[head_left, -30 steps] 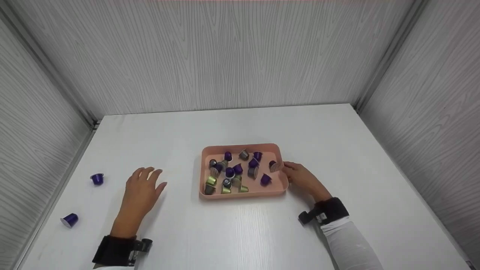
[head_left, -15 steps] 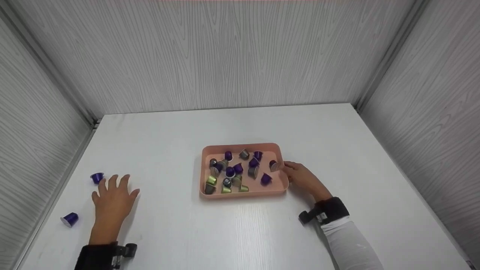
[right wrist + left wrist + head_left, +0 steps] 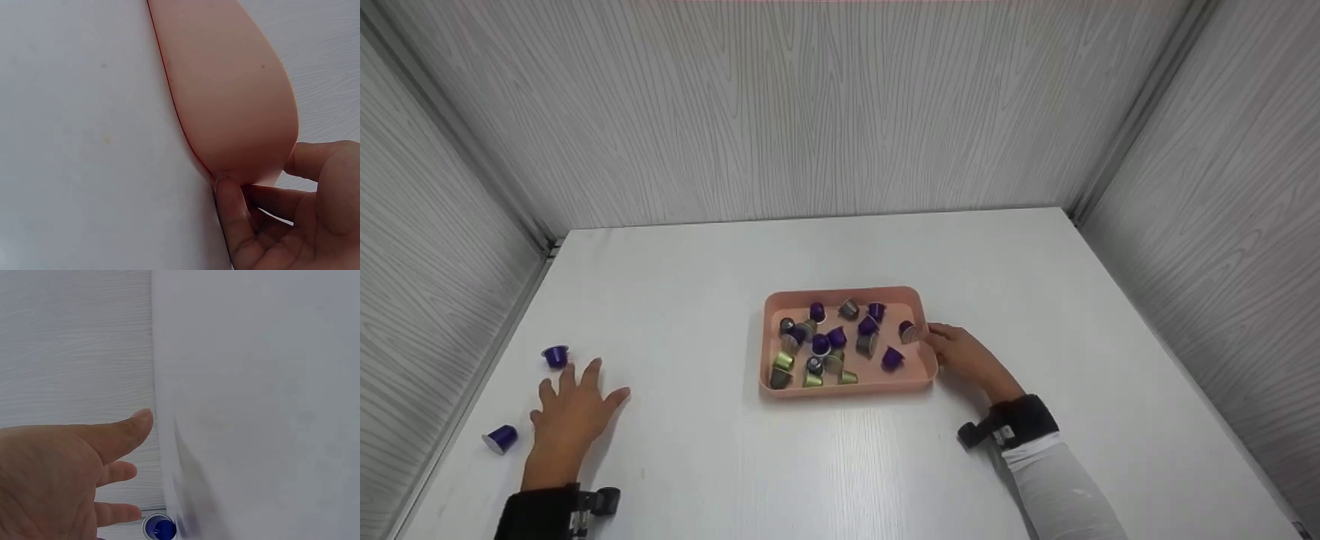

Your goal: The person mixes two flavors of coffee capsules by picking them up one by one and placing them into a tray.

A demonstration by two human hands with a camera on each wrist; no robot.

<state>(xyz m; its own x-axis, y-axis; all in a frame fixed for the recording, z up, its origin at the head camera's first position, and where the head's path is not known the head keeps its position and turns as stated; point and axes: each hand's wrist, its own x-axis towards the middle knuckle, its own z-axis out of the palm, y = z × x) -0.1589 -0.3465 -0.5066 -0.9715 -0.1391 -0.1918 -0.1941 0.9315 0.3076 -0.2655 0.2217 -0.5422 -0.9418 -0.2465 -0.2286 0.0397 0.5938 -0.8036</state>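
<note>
My left hand (image 3: 562, 420) is over the left side of the table, fingers spread and holding nothing. Just beyond its fingertips a purple coffee capsule (image 3: 556, 357) lies on the table. In the left wrist view that capsule (image 3: 160, 527) sits close by the fingertips at the bottom. A second purple capsule (image 3: 500, 439), tipped on its side, is left of the hand. My right hand (image 3: 966, 358) grips the right end of a pink tray (image 3: 847, 390); the right wrist view has its fingers at the tray wall (image 3: 236, 101) and near its base.
Several coffee capsules, purple, grey and green, lie loosely in the tray, among them a green capsule (image 3: 784, 360) and a purple capsule (image 3: 892, 358). Grey wood-grain panels (image 3: 810, 112) enclose the white table (image 3: 840, 465) at the back and both sides.
My left hand has moved left and a little toward me, nearing the two purple capsules, with its fingers spreading. The right hand and the tray have stayed put.
</note>
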